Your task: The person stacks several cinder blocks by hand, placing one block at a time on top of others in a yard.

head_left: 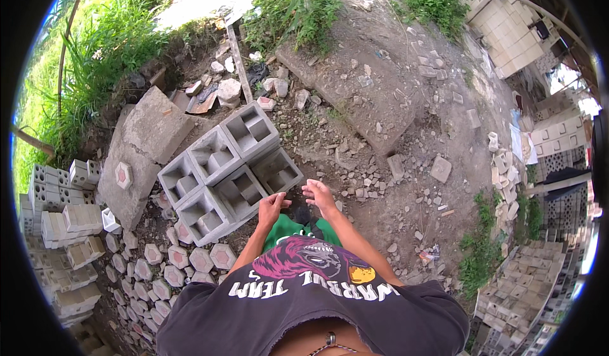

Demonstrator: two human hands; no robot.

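A cluster of grey hollow concrete blocks (214, 155) stands just ahead of me and to the left, packed side by side with their cavities facing up. My left hand (273, 207) is beside the near right corner of the cluster, its fingers curled together; whether anything is inside them is hidden. My right hand (319, 196) hovers a little to the right of the nearest hollow block (277, 169), fingers apart and nothing visible in them. A narrow gap separates the two hands, above my green shorts (330, 230).
Hexagonal pavers (177, 256) cover the ground at lower left, beside stacked blocks (82, 220). A broken concrete slab (149, 124) lies beyond the cluster. Rubble (361, 181) and a raised slab edge (374, 128) are ahead right. More block stacks (520, 280) line the right.
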